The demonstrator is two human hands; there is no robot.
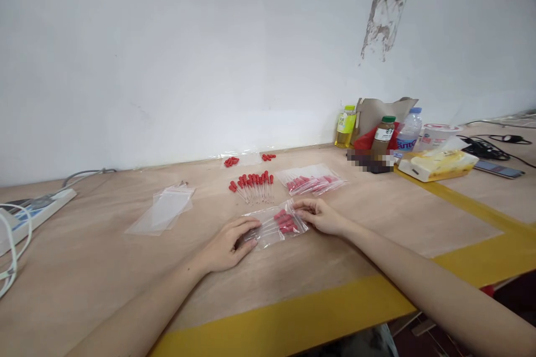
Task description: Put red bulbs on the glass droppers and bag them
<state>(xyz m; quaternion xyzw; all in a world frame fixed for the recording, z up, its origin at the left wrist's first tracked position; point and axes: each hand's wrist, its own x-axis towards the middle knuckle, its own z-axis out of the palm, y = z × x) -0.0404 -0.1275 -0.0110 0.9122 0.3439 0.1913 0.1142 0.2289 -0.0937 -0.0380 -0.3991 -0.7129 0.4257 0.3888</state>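
Note:
A clear zip-lock bag (268, 238) lies on the table between my hands. Inside it are several droppers (285, 221), red bulbs at the right end and clear stems towards the left. My left hand (229, 244) pinches the bag's left end between thumb and fingers. At the right end, near the zip strip, my right hand (320, 216) grips the edge with its fingers together. Just beyond the bag is a loose row of red-bulbed droppers (254, 183). Filled bags (312, 180) of droppers overlap in a pile behind my right hand.
Flat clear bags (165, 209) lie to the left. Loose red bulbs (231, 162) rest on plastic by the wall. A power strip (37, 217) with cables is at far left. Bottles (383, 136), a tissue pack (438, 163) and a phone (498, 169) stand or lie at right.

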